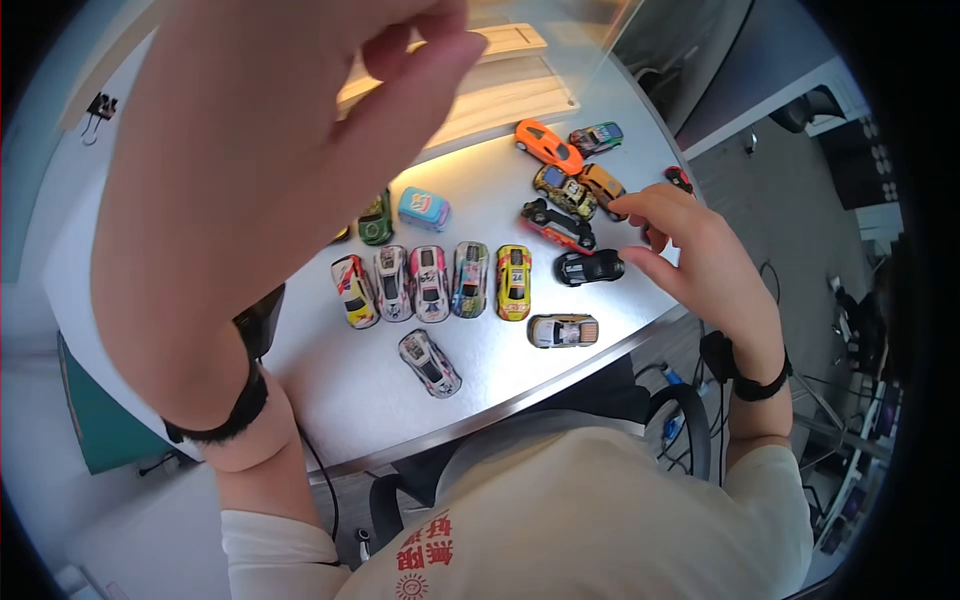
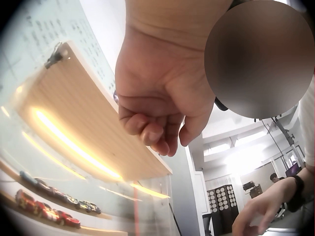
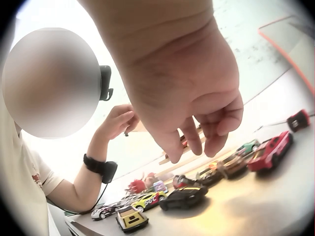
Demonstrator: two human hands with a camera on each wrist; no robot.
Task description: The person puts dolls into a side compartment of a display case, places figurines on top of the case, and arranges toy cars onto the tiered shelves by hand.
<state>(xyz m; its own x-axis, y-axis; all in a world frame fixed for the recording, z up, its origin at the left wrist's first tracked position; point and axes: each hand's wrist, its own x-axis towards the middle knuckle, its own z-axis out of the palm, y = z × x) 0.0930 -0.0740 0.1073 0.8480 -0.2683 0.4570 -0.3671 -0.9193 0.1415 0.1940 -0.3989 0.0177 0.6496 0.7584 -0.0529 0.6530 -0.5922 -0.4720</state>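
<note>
Head: toy cars spread over the counter (image 1: 340, 430). Five in a row, side by side, the yellow car (image 1: 514, 283) at the right end. Grey-white car (image 1: 430, 363) nearer the person, tilted off the row's line. Tan pickup (image 1: 563, 331) lies crosswise near the edge. Black car (image 1: 589, 267) sits above it, orange car (image 1: 548, 146) at the far side, blue van (image 1: 424, 208) behind the row. Left hand (image 1: 265, 150) is up close to the camera, fingertips cut off by the frame top. Right hand (image 1: 715, 245) is at the right side of the cars, thumb and forefinger spread apart, no car in it. Forefinger tip just beside the amber van (image 1: 602, 191), thumb near the black car.

Left wrist: left hand palm side to camera, fingers curled in, thumb near them. Can't tell if it has hold of anything. Wooden display case (image 2: 83, 108) beside it, lit, cars in two rows on its shelves.

Right wrist: right hand above the cars, fingers loosely bent, nothing gripped. Red car (image 3: 271, 152) to the right of its fingertips.
</note>
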